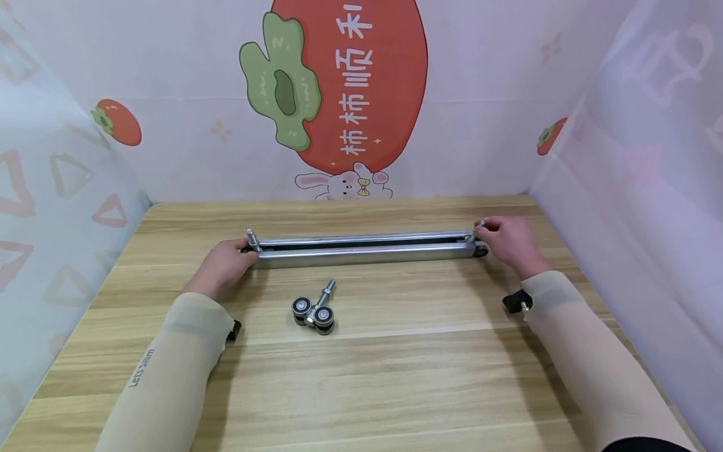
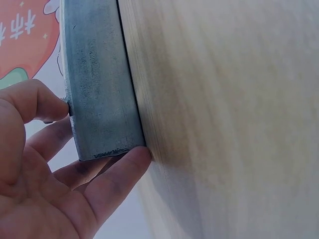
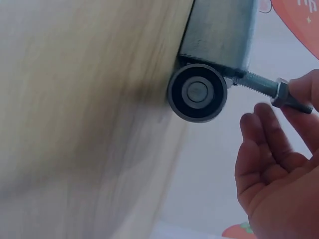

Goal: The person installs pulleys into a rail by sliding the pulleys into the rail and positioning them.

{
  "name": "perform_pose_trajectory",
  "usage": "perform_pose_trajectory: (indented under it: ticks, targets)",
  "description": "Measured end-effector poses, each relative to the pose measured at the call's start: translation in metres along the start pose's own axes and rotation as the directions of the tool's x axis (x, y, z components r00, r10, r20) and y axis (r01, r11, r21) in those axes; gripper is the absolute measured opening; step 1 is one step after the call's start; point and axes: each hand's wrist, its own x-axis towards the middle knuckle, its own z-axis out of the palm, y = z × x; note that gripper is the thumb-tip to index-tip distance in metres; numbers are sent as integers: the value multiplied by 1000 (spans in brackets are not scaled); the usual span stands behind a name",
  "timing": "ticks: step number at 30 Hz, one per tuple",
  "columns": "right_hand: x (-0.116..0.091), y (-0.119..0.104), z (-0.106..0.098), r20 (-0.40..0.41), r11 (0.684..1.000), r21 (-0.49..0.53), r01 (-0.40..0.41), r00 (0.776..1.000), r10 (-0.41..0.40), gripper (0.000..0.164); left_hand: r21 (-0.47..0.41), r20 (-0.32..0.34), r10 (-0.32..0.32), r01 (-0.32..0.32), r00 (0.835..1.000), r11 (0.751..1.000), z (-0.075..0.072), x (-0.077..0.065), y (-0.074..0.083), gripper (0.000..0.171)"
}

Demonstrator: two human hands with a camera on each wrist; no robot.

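Observation:
A long galvanized steel track (image 1: 367,255) lies across the table with its slot facing up. My left hand (image 1: 223,267) holds its left end, thumb at the upper edge and fingers against the end face. Beside that hand a threaded bolt (image 1: 252,239) stands up from the slot. At the right end, a roller trolley (image 3: 198,93) has a wheel outside the track; whether its other wheels are inside is hidden. My right hand (image 1: 511,243) pinches this trolley's bolt (image 3: 261,84) near the nut. A loose roller trolley (image 1: 313,314) lies in front of the track, bolt pointing away.
The wood-grain table (image 1: 395,376) carries the track and the loose trolley. A printed cloth (image 1: 480,125) hangs behind the table, and similar sheets close in the left and right sides.

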Motion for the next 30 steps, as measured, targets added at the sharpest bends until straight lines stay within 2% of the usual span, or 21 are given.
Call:
perform_pose_trajectory:
  ticks: [5,10,17,21,30]
  targets:
    - [1,-8,-1,79,1000,-22,13,997,-11,30,5,-2,2,-2,1000,1000,1,1,-1,62]
    - [2,-12,-2,85,1000,-7,18,996,-17,26,1,4,7,-7,1000,1000,2,2,-1,62]
    - [4,-21,-1,109,1000,-25,14,994,-12,30,4,13,-1,1,1000,1000,-3,0,1,64]
    - [6,-39,6,130,999,-28,23,991,-19,28,7,13,5,-5,1000,1000,-6,-1,2,63]
    - [11,-79,35,131,990,-64,127,984,-118,22,20,1,32,-32,999,999,-2,0,1,61]
